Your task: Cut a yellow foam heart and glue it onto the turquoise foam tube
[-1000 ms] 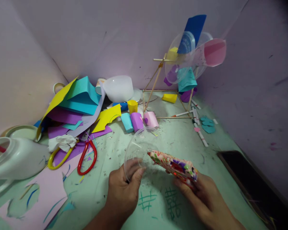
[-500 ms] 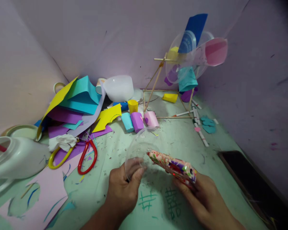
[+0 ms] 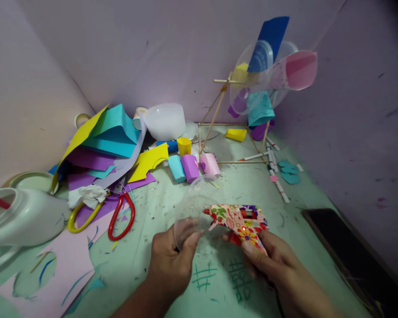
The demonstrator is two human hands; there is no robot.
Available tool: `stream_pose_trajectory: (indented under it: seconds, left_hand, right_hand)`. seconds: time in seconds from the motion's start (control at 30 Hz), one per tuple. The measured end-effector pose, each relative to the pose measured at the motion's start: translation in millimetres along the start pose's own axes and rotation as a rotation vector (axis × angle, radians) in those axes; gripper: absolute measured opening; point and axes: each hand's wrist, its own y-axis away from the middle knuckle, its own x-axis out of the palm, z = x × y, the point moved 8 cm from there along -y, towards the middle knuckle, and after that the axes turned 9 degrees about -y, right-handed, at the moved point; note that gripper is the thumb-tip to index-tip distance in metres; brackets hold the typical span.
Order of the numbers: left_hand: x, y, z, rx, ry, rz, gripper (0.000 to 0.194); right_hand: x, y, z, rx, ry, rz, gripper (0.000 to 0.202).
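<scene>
Between the thumb and fingers of my left hand (image 3: 174, 260) is the lower left edge of a clear round plastic lid (image 3: 194, 198), tilted above the table. My right hand (image 3: 272, 260) is wrapped round the handle of a flower-patterned glue gun (image 3: 234, 221), a small red light lit on its side. Its nozzle points left, at or just in front of the lid's right part; whether it touches cannot be told. Beyond the lid stand small paper cups, turquoise (image 3: 176, 169), purple (image 3: 190, 168) and pink (image 3: 210, 164).
Red-handled scissors (image 3: 121, 217), coloured paper sheets (image 3: 111, 141) and a white jug (image 3: 29, 216) lie left. A stick frame (image 3: 214, 117) with a plastic wheel (image 3: 252, 84) bearing paper cups stands at the back right. A dark phone (image 3: 345, 251) lies right, near several markers (image 3: 278, 185).
My right hand has rolled the glue gun so its patterned side faces the camera, the nozzle staying near the lid. My left hand and the lid have barely moved.
</scene>
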Motion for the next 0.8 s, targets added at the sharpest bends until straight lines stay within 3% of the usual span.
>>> stream_pose_trajectory:
  seconds: [0.13, 0.23, 0.33, 0.43, 0.53, 0.67, 0.73, 0.8]
  left_hand:
    - [-3.7, 1.3, -11.6, 0.128, -0.093, -0.019, 0.016]
    - [-5.2, 3.9, -23.5, 0.27, -0.265, -0.033, 0.017]
    - [-6.5, 6.9, -33.7, 0.377, -0.398, -0.079, 0.02]
    - [-9.6, 6.2, -38.0, 0.392, -0.401, -0.105, 0.019]
    - [-17.4, -2.0, -34.5, 0.309, -0.3, -0.081, 0.015]
    - [-23.2, -17.9, -18.1, 0.1, -0.004, 0.097, 0.01]
    - [-23.1, -21.1, -12.9, 0.054, 0.068, 0.182, 0.01]
    - [-24.1, -20.7, -12.8, 0.092, 0.023, 0.21, 0.011]
  right_hand:
    - [7.7, 0.0, -14.2, 0.249, -0.342, 0.113, 0.039]
    - [8.7, 0.5, -14.2, 0.234, -0.379, 0.154, 0.038]
    - [-0.1, 1.2, -6.5, 0.009, -0.141, 0.07, 0.034]
    - [-2.0, 10.3, 20.2, -0.458, 0.256, -0.014, 0.031]
    - [9.7, 24.1, 35.6, -0.839, 0.612, 0.002, 0.046]
    - [10.3, 27.6, 39.1, -1.006, 0.861, -0.074, 0.05]
    - [10.4, 28.0, 40.5, -1.017, 0.84, -0.068, 0.05]
    - [14.1, 26.1, 39.7, -0.951, 0.73, 0.031, 0.051]
